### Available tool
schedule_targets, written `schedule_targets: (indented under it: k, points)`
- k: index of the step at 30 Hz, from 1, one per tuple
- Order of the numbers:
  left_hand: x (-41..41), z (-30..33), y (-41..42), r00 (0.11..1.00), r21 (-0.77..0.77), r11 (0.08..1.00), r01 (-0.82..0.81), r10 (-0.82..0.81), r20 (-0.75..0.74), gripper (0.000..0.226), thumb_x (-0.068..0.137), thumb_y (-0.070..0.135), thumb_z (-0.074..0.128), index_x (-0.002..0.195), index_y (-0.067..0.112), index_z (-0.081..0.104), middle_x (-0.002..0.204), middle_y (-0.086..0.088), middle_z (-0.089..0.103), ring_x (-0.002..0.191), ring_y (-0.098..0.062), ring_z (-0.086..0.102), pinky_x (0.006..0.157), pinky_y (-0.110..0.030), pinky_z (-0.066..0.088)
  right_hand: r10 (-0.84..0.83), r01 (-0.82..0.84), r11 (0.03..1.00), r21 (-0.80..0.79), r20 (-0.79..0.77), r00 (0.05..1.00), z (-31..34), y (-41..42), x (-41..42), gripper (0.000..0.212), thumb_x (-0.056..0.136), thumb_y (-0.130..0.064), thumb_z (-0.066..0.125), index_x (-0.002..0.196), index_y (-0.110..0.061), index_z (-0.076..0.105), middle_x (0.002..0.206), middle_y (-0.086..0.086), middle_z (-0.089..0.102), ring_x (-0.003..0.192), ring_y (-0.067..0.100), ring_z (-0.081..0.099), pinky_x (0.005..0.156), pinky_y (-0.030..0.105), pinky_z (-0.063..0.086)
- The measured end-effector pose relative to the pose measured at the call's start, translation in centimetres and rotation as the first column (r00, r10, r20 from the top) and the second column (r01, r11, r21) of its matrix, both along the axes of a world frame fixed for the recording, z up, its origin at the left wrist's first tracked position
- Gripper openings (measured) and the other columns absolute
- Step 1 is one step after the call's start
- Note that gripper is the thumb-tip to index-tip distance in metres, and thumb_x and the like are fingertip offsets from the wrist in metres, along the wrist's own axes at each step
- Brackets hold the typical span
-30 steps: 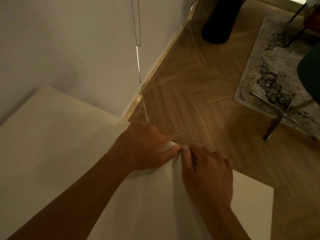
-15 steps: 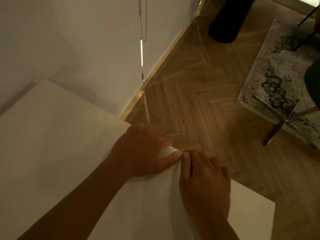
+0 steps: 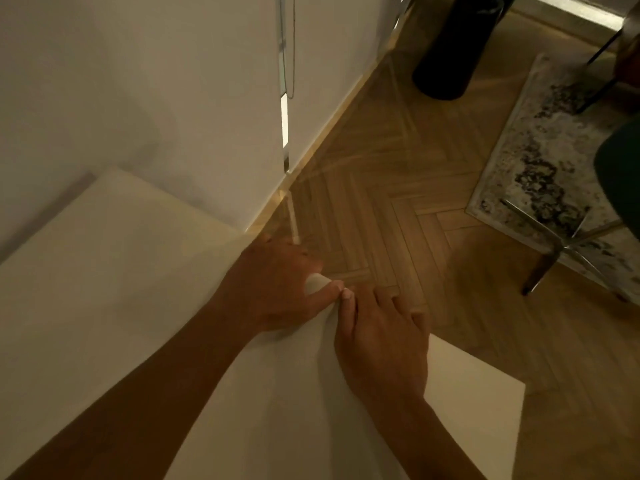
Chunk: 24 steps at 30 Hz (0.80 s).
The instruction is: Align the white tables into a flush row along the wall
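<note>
Gripping the far corner of the left white worktop point(image 3: 104, 289), the left hand point(image 3: 273, 289) curled its fingers over the edge, thumb on top. The right hand point(image 3: 381, 341) gripped the corner of the right white worktop point(image 3: 478, 393) just beside it. Both worktops sat side by side by the wall point(image 3: 138, 81), their seam running between the thumbs.

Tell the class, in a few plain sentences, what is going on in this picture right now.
A person is gripping the far corner of a white table with both hands. The left hand and right hand curl over its edges, thumbs meeting at the corner. The table sits close beside the wall, on a herringbone wood floor.
</note>
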<state>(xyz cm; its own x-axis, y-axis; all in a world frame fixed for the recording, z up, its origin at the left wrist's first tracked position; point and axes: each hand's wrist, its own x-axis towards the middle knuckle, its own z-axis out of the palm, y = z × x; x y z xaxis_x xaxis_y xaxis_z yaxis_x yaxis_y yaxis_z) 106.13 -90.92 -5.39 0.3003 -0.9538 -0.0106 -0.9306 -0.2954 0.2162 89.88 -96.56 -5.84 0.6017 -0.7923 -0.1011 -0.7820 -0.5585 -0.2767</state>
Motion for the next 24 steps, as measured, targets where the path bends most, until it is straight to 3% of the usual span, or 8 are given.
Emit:
schedule_targets:
  k: [5,12,15,18,20,24]
  points:
    - [0.9,-0.4,-0.2,0.998,0.012,0.999,0.042,-0.042,0.038,0.063,0.089,0.077,0.025,0.08,0.027,0.062,0.086,0.008,0.07,0.081,-0.016,0.062,0.069,-0.03,0.032,-0.026,0.026,0.999,-0.022,0.017,1.0,-0.4,0.0,0.0,0.04,0.101,-0.045,0.019,0.084,-0.035,0.053,0.077,-0.011,0.056,0.077,0.016,0.051,0.076,0.039,0.035]
    - [0.8,-0.6,0.4,0.996,0.006,0.999,0.048,-0.048,0.076,0.076,0.088,0.079,0.014,0.085,0.027,0.07,0.085,0.009,0.073,0.074,-0.013,0.06,0.072,-0.027,0.027,-0.11,0.117,0.992,-0.04,0.14,0.984,-0.7,0.7,0.2,0.037,0.1,-0.041,0.032,0.077,-0.032,0.06,0.07,-0.011,0.061,0.07,0.016,0.054,0.074,0.039,0.039]
    - [0.8,-0.4,0.2,0.996,0.026,0.998,0.05,-0.051,0.072,0.084,0.084,0.08,0.005,0.088,0.027,0.07,0.087,0.008,0.073,0.07,-0.009,0.048,0.075,-0.027,0.027,-0.118,0.12,0.993,-0.006,0.149,0.982,-0.7,0.6,0.2,0.037,0.1,-0.042,0.031,0.078,-0.032,0.06,0.071,-0.011,0.062,0.073,0.017,0.056,0.078,0.04,0.04]
    - [1.0,-0.7,0.2,0.996,-0.011,0.998,0.058,-0.057,0.062,0.077,0.087,0.079,0.012,0.083,0.027,0.069,0.083,0.008,0.072,0.07,-0.011,0.054,0.072,-0.028,0.029,-0.115,0.121,0.992,-0.029,0.144,0.983,-0.7,0.4,0.2,0.035,0.099,-0.041,0.032,0.076,-0.033,0.058,0.069,-0.012,0.06,0.071,0.016,0.053,0.076,0.038,0.037]
    - [1.1,-1.0,0.3,0.994,-0.03,0.998,0.054,-0.051,0.098,0.07,0.09,0.078,0.019,0.08,0.028,0.067,0.08,0.009,0.071,0.068,-0.01,0.048,0.069,-0.028,0.029,-0.108,0.115,0.992,-0.043,0.142,0.984,-0.9,0.3,0.3,0.034,0.099,-0.041,0.033,0.074,-0.034,0.056,0.067,-0.012,0.059,0.069,0.016,0.052,0.074,0.038,0.037]
    - [1.3,-1.5,0.2,0.995,-0.008,1.0,0.028,-0.027,0.093,0.069,0.09,0.08,0.018,0.082,0.029,0.065,0.083,0.01,0.067,0.075,-0.014,0.055,0.068,-0.029,0.03,-0.085,0.091,0.995,-0.045,0.123,0.989,-1.0,0.2,0.3,0.036,0.099,-0.041,0.03,0.074,-0.033,0.055,0.068,-0.012,0.06,0.071,0.018,0.053,0.073,0.041,0.039]
